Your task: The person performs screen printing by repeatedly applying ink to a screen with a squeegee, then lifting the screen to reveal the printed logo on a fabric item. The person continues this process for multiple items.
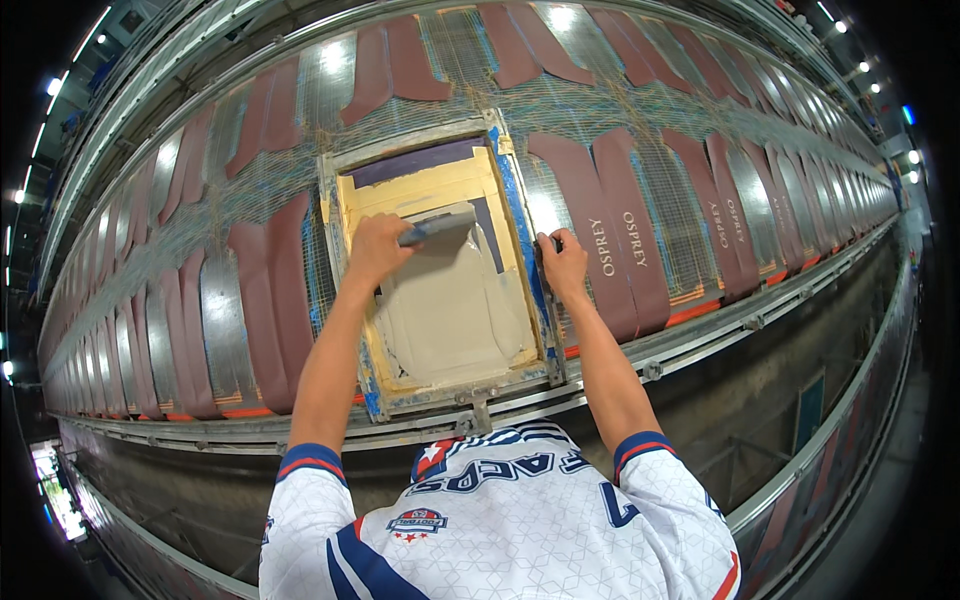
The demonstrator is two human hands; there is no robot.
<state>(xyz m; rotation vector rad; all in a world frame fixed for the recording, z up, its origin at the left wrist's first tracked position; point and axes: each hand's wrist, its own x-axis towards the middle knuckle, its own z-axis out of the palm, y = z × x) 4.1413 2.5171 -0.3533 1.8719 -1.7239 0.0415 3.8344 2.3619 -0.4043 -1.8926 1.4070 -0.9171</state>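
Note:
A screen-printing frame (511, 195) with blue tape along its sides lies on the long table in front of me. Pale beige ink (455, 320) covers much of its mesh, with yellow tape bordering the upper part. My left hand (378, 250) is closed round the end of a squeegee (442, 226), whose blade rests in the ink near the far end of the screen. At the frame's right side, my right hand (563, 262) has its fingers curled against the outer edge. The fingertips of the left hand are partly hidden behind the squeegee handle.
Maroon fabric pieces (575, 215) lie in rows along the table on both sides of the frame; several at the right carry pale printed lettering. A metal rail (690, 352) runs along the near table edge. Another railed table (830, 450) stands at the lower right.

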